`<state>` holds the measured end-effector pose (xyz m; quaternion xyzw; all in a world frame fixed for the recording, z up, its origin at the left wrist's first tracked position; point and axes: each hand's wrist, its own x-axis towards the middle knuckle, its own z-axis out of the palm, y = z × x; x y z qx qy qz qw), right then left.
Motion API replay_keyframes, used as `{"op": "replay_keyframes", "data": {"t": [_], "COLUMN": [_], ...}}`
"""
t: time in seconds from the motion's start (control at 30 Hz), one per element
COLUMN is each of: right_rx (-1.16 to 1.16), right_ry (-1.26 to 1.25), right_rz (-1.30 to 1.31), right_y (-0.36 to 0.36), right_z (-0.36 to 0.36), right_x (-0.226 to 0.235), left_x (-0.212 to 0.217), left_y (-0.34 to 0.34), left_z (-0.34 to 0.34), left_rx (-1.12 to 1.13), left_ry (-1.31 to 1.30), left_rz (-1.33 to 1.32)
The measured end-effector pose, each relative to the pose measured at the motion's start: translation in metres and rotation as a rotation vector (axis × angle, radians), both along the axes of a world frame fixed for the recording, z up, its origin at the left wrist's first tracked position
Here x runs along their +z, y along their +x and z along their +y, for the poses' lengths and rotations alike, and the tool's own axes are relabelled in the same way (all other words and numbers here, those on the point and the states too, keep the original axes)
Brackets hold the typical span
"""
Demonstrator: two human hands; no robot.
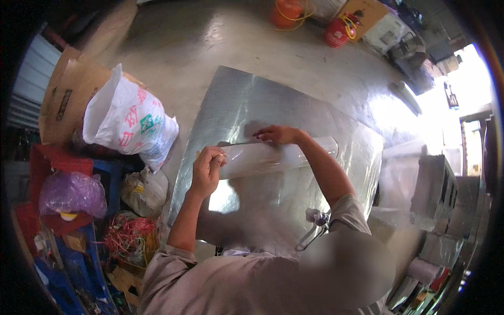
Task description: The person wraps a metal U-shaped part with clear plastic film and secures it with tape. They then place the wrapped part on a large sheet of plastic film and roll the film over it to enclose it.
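Note:
A long roll of clear plastic film [283,157] lies across the shiny metal-topped table [231,100]. My left hand [208,170] is closed at the roll's left end, with thumb and fingers pressed together on the film's edge. Above the far side of the roll, my right hand [279,135] has its fingers loosely apart and pointing left, with nothing visible in them. Whether its fingertips touch the film I cannot tell. Nearer my body, a small grey object with a looped handle [316,218] rests on the table; its kind is unclear.
Left of the table stand a white woven sack [134,118], cardboard [65,100], a purple plastic bag [73,194], a pale bag [146,190] and a heap of red strands [128,236]. A red gas cylinder [338,34] and an orange container [286,13] stand on the far floor.

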<state>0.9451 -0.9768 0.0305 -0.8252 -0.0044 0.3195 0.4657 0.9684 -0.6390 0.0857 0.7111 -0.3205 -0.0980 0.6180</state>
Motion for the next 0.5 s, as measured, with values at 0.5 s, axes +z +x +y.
{"op": "replay_keyframes", "data": {"t": [0.5], "right_rx": [0.164], "right_ry": [-0.385], "right_rz": [-0.215], "right_y": [-0.091], "right_z": [0.09], "right_x": [0.016], "left_x": [-0.063], "left_y": [-0.119], "left_z": [0.084], "left_rx": [0.286], "left_ry": [0.264], "left_rz": [0.139]}}
